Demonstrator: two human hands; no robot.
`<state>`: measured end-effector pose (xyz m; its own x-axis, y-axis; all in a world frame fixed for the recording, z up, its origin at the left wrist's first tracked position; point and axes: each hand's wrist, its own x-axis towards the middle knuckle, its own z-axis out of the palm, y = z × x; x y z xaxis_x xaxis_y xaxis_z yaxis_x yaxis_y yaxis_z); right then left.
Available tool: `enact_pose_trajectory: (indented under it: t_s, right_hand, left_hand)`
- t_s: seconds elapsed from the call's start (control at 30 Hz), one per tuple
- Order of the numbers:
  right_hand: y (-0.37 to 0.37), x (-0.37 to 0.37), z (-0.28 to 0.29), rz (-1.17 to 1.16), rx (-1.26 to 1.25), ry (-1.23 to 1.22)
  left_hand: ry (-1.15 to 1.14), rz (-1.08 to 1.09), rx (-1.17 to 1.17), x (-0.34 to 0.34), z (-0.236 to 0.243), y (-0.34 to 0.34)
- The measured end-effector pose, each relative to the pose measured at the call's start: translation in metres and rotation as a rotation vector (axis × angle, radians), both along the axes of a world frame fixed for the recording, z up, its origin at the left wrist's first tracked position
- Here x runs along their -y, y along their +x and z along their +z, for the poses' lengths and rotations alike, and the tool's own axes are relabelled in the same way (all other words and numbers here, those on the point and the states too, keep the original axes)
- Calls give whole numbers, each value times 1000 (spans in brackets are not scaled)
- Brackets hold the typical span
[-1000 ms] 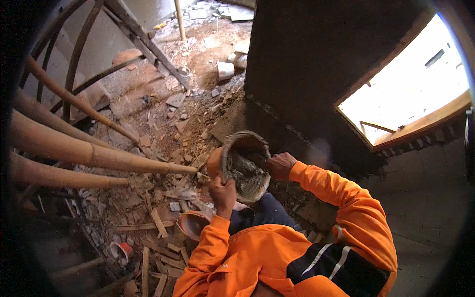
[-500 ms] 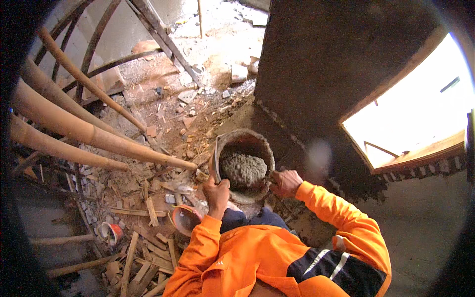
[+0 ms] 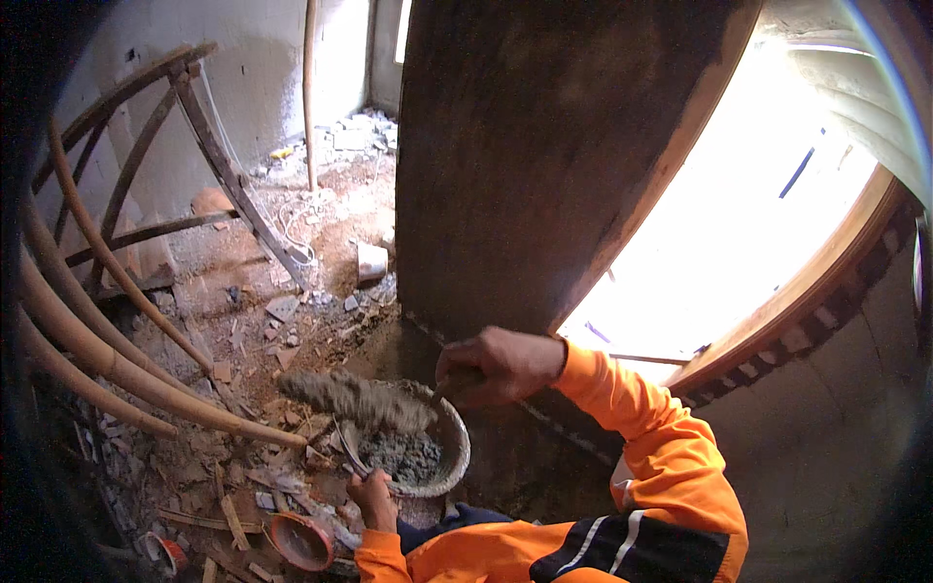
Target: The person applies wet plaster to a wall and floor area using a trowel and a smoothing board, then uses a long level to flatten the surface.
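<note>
My left hand (image 3: 374, 497) is closed on the handle of a bucket (image 3: 461, 439) at its near left side. Grey wet mortar (image 3: 400, 457) lies inside the bucket. Above the rim, my right hand (image 3: 496, 367) is closed round the grip of a trowel; most of the tool is hidden by my fingers and its load. A long heap of mortar (image 3: 358, 400), smeared by motion, rides on the trowel and reaches past the bucket's left side.
A dark plastered wall (image 3: 544, 175) rises ahead, with a bright window opening (image 3: 719, 233) to its right. Bamboo poles (image 3: 165, 389) and a wooden frame (image 3: 233, 189) stand at left. Rubble and wood scraps (image 3: 233, 520) litter the floor, beside an orange bowl (image 3: 301, 542).
My right hand has risen from the bucket's right rim, and a trowel load of mortar now shows above the bucket. The view has shifted; my left hand still grips the bucket.
</note>
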<state>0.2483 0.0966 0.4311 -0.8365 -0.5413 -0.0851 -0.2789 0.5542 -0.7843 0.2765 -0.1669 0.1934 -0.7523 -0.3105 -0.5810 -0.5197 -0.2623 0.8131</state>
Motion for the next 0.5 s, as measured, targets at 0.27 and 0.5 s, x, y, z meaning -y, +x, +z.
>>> enact_pose_trajectory:
  t_s: [0.27, 0.5]
  right_hand:
    - [-41, -213, 19, -923, 41, 178]
    - [52, -153, -60, -500, -53, 312]
  left_hand:
    - [18, -11, 90, -8, -33, 12]
    - [-553, -317, -318, 11, -91, -4]
